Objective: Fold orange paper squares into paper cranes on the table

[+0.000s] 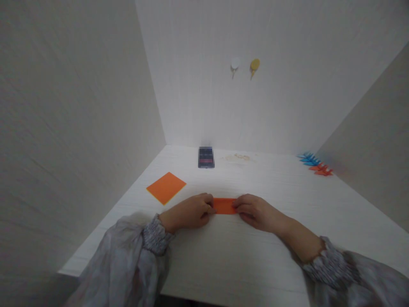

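Observation:
A folded orange paper strip point(224, 206) lies flat on the white table point(255, 256) in front of me. My left hand point(191, 210) pinches its left end with curled fingers. My right hand point(254, 211) is closed on its right end in the same way. Both hands rest on the tabletop, knuckles up, and they cover the ends of the strip.
A stack of square orange paper point(166, 187) lies to the left. A dark phone point(206, 157) sits at the back by the wall. Small blue point(308, 160) and orange point(322, 170) folded paper figures stand at the back right. Walls close in on three sides.

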Available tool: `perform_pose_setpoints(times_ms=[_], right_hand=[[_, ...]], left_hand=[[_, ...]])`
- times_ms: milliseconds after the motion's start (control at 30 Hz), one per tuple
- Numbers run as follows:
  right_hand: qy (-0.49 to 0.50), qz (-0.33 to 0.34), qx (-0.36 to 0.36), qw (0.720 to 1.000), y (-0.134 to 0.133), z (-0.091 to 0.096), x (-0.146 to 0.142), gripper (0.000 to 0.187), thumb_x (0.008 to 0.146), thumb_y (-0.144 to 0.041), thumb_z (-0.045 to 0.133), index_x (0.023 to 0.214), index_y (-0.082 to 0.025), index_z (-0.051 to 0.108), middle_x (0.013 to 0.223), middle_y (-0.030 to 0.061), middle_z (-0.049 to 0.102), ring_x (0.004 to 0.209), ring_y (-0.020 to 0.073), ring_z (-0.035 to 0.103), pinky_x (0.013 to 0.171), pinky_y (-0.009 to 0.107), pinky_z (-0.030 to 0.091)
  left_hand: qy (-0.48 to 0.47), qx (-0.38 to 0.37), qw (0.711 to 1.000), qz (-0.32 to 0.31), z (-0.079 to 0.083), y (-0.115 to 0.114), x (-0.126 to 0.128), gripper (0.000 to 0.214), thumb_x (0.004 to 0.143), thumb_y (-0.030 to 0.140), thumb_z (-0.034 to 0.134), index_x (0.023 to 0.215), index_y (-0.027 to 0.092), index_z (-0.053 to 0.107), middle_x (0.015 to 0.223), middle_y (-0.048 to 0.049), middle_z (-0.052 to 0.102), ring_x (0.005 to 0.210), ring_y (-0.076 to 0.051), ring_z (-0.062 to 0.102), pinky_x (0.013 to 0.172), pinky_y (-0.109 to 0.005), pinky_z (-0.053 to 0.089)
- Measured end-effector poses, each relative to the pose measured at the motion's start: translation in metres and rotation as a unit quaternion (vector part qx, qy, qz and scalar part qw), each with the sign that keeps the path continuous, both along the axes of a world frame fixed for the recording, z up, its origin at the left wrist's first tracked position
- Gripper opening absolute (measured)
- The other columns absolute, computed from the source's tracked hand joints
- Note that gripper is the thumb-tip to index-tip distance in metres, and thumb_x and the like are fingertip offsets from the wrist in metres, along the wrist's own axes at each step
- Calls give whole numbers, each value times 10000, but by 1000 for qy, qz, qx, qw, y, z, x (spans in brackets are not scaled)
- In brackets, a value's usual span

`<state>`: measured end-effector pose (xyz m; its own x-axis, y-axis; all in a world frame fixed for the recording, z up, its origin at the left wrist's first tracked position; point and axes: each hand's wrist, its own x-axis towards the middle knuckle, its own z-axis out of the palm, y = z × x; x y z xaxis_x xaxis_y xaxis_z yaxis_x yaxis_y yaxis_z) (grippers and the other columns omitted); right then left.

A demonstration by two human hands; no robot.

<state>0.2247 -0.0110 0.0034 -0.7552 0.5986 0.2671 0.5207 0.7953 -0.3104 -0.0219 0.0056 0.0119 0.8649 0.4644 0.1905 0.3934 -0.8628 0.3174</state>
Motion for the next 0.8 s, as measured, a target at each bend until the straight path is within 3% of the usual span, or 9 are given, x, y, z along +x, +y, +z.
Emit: perform_pose_setpoints(times_ms=[367, 800], right_hand=[[-15, 0, -1, 1000, -6, 9, -5, 222, 736, -72, 461, 817, -173, 642, 962, 84, 615, 897, 184, 549, 786, 331, 447], [-21, 5, 22, 1000, -4, 5, -5, 195, 808, -152, 449, 861, -169, 636, 954, 81, 615, 883, 159, 553, 787, 305, 447]], left_hand=[[-14, -33, 999, 21, -9, 5, 2, 304, 857, 304, 348, 967, 202, 613, 865, -54, 522, 774, -138, 476, 703, -242, 375], [14, -19, 999, 25, -11, 4, 2, 365, 880, 320, 281, 891, 177, 617, 840, -54, 497, 754, -133, 454, 696, -251, 364]])
